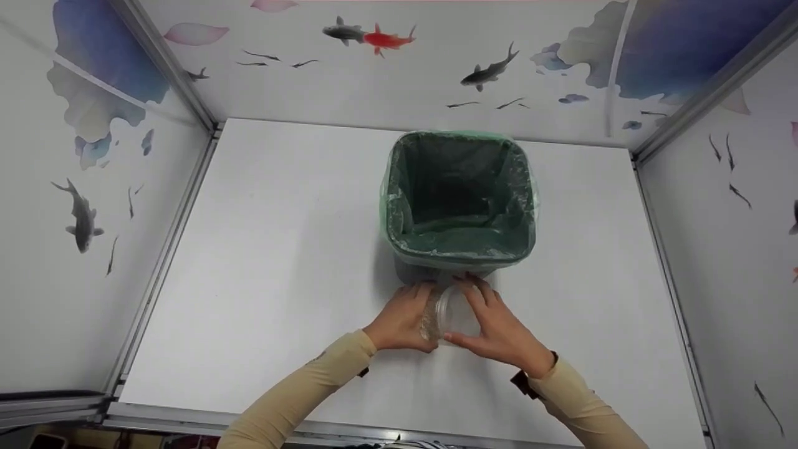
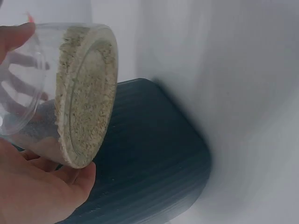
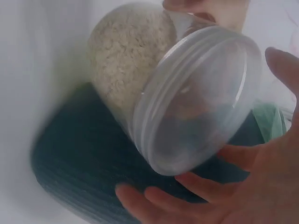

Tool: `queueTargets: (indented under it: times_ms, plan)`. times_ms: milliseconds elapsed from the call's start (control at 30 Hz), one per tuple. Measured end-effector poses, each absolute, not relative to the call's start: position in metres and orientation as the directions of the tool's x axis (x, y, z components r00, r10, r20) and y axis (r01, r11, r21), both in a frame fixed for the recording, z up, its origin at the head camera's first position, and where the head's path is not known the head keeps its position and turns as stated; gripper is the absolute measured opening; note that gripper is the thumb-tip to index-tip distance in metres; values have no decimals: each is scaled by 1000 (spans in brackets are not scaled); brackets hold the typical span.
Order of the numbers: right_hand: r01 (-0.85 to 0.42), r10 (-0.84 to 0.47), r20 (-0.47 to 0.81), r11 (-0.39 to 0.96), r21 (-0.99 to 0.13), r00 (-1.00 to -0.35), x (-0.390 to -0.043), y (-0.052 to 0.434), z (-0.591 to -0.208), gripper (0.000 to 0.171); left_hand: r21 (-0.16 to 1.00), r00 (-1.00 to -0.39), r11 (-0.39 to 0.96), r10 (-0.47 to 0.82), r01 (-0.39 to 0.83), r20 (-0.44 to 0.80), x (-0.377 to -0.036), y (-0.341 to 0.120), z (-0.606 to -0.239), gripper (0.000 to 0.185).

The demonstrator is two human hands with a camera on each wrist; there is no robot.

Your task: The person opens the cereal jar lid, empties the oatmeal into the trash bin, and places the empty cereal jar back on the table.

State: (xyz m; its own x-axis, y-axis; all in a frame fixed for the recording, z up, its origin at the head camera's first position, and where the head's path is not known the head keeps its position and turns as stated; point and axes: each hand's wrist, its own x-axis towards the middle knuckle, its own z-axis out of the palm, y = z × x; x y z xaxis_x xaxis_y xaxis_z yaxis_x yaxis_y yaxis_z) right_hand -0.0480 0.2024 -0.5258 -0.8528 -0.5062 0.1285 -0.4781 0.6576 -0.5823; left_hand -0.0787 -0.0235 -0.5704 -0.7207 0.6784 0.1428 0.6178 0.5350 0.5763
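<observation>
A clear round jar [image 1: 430, 318] lies on its side in the air, just in front of the bin. Pale beige flakes [image 2: 91, 100] fill its base end. My left hand [image 1: 404, 317] grips the jar's body, with the thumb on the near side and fingers on the far side. A translucent ribbed lid [image 3: 196, 105] covers the jar's mouth, facing right. Around this lid my right hand [image 1: 495, 324] is spread; its fingertips [image 3: 187, 179] are at the lower rim, while the thumb stands slightly off the edge in the right wrist view.
A dark green bin [image 1: 402, 271], lined with a thin green bag [image 1: 523, 206], stands right beyond my hands. The white tabletop [image 1: 262, 249] runs between metal-framed panels printed with fish [image 1: 81, 215].
</observation>
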Motion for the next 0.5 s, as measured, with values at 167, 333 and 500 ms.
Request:
queueTargets:
  times_ms: [167, 333, 500]
  plan:
    - [-518, -551, 149, 608, -602, -821, -50, 197, -530, 89, 572, -698, 522, 704, 633, 130, -84, -26, -567, 96]
    - [-610, -646, 166, 558, -563, -745, -54, 197, -527, 88, 655, -623, 413, 774, 633, 113, -95, -33, -567, 91]
    - [-761, -799, 157, 464, -453, -580, -57, 199, -519, 91, 791, -505, 308, 863, 528, 1, -103, -42, -563, 95]
